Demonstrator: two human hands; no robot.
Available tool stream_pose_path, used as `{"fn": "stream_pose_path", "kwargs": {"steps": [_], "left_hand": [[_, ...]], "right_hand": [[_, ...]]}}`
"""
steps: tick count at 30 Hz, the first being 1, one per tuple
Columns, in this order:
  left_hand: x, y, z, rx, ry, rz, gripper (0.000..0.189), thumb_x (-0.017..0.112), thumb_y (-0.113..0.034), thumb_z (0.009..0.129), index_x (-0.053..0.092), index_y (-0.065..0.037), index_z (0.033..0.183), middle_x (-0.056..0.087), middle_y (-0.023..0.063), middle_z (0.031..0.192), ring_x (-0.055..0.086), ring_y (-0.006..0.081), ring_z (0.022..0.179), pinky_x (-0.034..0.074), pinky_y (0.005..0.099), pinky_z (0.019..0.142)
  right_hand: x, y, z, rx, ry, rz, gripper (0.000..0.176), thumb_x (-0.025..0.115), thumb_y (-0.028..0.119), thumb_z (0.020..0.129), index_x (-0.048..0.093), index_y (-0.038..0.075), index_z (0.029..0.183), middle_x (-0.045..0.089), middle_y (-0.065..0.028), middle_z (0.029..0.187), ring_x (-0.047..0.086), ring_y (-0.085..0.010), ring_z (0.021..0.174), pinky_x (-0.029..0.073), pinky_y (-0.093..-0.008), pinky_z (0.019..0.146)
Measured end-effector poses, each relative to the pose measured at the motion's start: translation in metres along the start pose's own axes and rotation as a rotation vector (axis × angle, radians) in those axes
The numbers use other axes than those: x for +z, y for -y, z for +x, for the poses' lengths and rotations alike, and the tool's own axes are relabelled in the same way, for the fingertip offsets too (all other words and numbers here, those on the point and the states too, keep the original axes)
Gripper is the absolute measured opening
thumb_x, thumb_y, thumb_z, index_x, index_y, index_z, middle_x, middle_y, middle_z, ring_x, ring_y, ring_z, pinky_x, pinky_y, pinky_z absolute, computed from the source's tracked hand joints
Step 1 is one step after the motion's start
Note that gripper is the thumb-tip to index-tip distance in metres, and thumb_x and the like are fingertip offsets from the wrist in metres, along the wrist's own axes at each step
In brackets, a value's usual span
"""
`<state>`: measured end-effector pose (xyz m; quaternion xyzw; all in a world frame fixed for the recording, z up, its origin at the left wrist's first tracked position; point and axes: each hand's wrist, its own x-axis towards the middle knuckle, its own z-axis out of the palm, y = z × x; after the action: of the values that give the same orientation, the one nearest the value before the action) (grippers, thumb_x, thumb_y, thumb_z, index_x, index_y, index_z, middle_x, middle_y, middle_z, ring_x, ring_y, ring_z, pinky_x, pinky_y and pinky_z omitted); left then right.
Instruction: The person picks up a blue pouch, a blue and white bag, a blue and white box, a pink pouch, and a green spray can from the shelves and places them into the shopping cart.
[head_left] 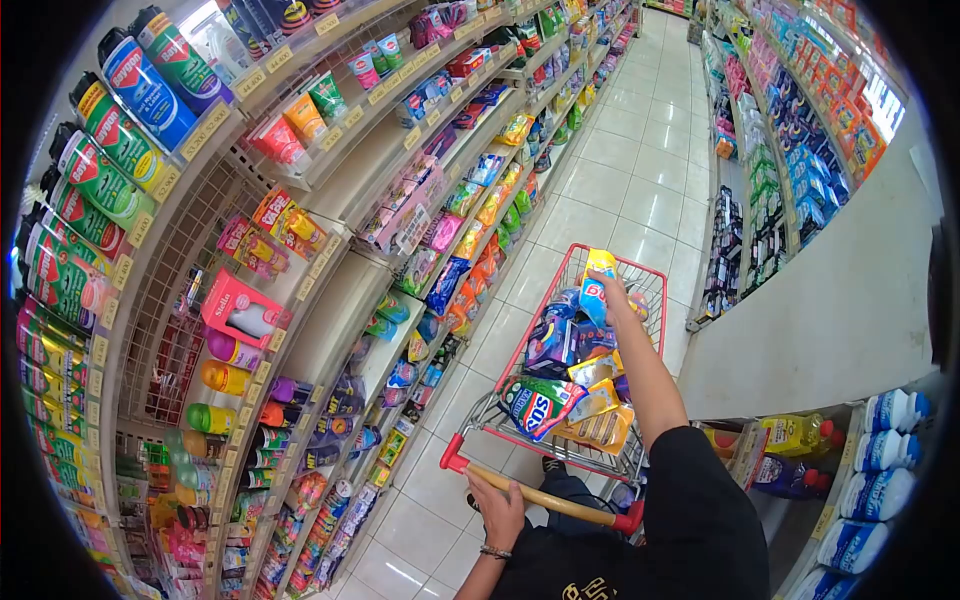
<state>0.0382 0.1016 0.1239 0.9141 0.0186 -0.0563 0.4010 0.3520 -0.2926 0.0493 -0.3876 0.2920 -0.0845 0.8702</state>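
My left hand (498, 510) is closed around the wooden handle (555, 500) of a shopping cart, near its red left end. A bracelet sits on that wrist. My right arm stretches forward over the cart (660, 300), and my right hand (610, 288) grips a yellow and blue packet (597, 268) at the basket's far end. Below it the basket holds several packaged goods. Among them are a green, white and blue SOS pouch (540, 405), a dark purple pack (552, 345) and yellow packs (600, 425).
Shelves on the left carry Baygon spray cans (150, 90), a pink Stella box (245, 310) and many colourful packets. A tiled aisle (640, 150) runs ahead. On the right stand more shelves, a grey panel (820, 290) and white-capped blue bottles (880, 490).
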Motion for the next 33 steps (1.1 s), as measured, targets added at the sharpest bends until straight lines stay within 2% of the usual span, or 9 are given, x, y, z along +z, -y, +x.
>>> {"fn": "stream_pose_path", "kwargs": {"steps": [3, 5, 6, 9, 14, 17, 23, 26, 33], "left_hand": [[0.003, -0.001, 0.002, -0.036, 0.016, -0.030, 0.100, 0.062, -0.021, 0.093, -0.009, 0.016, 0.153, 0.015, 0.0435, 0.157, 0.021, 0.0546, 0.146, 0.017, 0.0522, 0.123], [0.006, -0.003, 0.002, -0.036, -0.004, -0.032, 0.100, 0.061, -0.019, 0.093, -0.011, 0.016, 0.153, 0.016, 0.0432, 0.157, 0.022, 0.0535, 0.146, 0.018, 0.0506, 0.123], [0.008, -0.001, 0.001, -0.044, -0.005, -0.032, 0.100, 0.061, -0.019, 0.093, -0.011, 0.016, 0.153, 0.016, 0.0432, 0.157, 0.022, 0.0535, 0.146, 0.018, 0.0506, 0.123], [0.013, 0.005, 0.003, -0.047, -0.018, -0.035, 0.101, 0.060, -0.018, 0.093, -0.013, 0.015, 0.153, 0.015, 0.0430, 0.157, 0.026, 0.0525, 0.145, 0.020, 0.0491, 0.123], [0.010, 0.007, 0.004, -0.079, 0.048, -0.115, 0.104, 0.059, -0.014, 0.091, -0.022, 0.013, 0.151, 0.026, 0.0424, 0.153, 0.034, 0.0523, 0.141, 0.026, 0.0472, 0.121], [0.013, 0.011, 0.003, -0.070, 0.040, -0.061, 0.102, 0.054, -0.009, 0.093, -0.027, 0.004, 0.153, 0.034, 0.0368, 0.150, 0.047, 0.0452, 0.131, 0.037, 0.0417, 0.114], [0.014, 0.012, 0.004, -0.172, 0.065, -0.235, 0.106, 0.058, -0.012, 0.090, -0.026, 0.009, 0.151, 0.037, 0.0373, 0.146, 0.057, 0.0436, 0.116, 0.044, 0.0422, 0.105], [0.014, 0.016, 0.003, -0.140, 0.068, -0.208, 0.106, 0.058, -0.011, 0.091, -0.027, 0.009, 0.151, 0.039, 0.0364, 0.146, 0.061, 0.0404, 0.107, 0.049, 0.0409, 0.098], [0.008, 0.009, 0.004, -0.148, 0.087, -0.206, 0.105, 0.058, -0.012, 0.092, -0.027, 0.008, 0.151, 0.044, 0.0345, 0.140, 0.063, 0.0387, 0.103, 0.052, 0.0404, 0.091]], "right_hand": [[0.023, -0.006, 0.030, -0.085, -0.152, -0.165, 0.058, 0.083, 0.016, 0.078, 0.053, 0.001, 0.125, 0.071, -0.0144, 0.099, 0.073, -0.0245, 0.077, 0.061, -0.0337, 0.065], [0.039, -0.007, 0.041, -0.062, -0.491, -0.585, 0.079, 0.086, 0.017, 0.071, 0.046, 0.000, 0.137, 0.068, -0.0179, 0.111, 0.073, -0.0290, 0.086, 0.062, -0.0389, 0.071], [0.034, -0.018, 0.058, -0.083, -0.536, -0.703, 0.096, 0.088, 0.023, 0.064, 0.041, 0.002, 0.145, 0.063, -0.0230, 0.126, 0.070, -0.0353, 0.103, 0.060, -0.0457, 0.085], [0.033, -0.030, 0.086, -0.032, -0.671, -0.996, 0.104, 0.089, 0.027, 0.063, 0.037, 0.007, 0.150, 0.058, -0.0259, 0.136, 0.065, -0.0389, 0.116, 0.055, -0.0487, 0.097], [0.051, -0.032, 0.091, 0.082, -0.649, -1.218, 0.098, 0.074, 0.044, 0.081, 0.024, 0.010, 0.158, 0.063, -0.0264, 0.133, 0.064, -0.0410, 0.121, 0.053, -0.0490, 0.100], [0.026, -0.051, 0.122, 0.109, -0.596, -1.228, 0.095, 0.073, 0.044, 0.081, 0.026, 0.010, 0.157, 0.062, -0.0268, 0.134, 0.063, -0.0394, 0.123, 0.052, -0.0491, 0.101], [-0.013, -0.071, 0.137, -0.022, -0.572, -1.109, 0.094, 0.084, 0.032, 0.074, 0.036, 0.006, 0.151, 0.062, -0.0260, 0.134, 0.062, -0.0393, 0.124, 0.050, -0.0447, 0.104], [-0.020, -0.073, 0.141, -0.032, -0.493, -1.089, 0.092, 0.077, 0.035, 0.080, 0.030, 0.009, 0.154, 0.053, -0.0302, 0.142, 0.058, -0.0442, 0.127, 0.048, -0.0489, 0.106], [0.006, -0.075, 0.117, -0.081, -0.437, -1.735, 0.092, 0.072, 0.034, 0.085, 0.025, 0.001, 0.157, 0.029, -0.0280, 0.157, 0.045, -0.0463, 0.138, 0.041, -0.0516, 0.112]]}}
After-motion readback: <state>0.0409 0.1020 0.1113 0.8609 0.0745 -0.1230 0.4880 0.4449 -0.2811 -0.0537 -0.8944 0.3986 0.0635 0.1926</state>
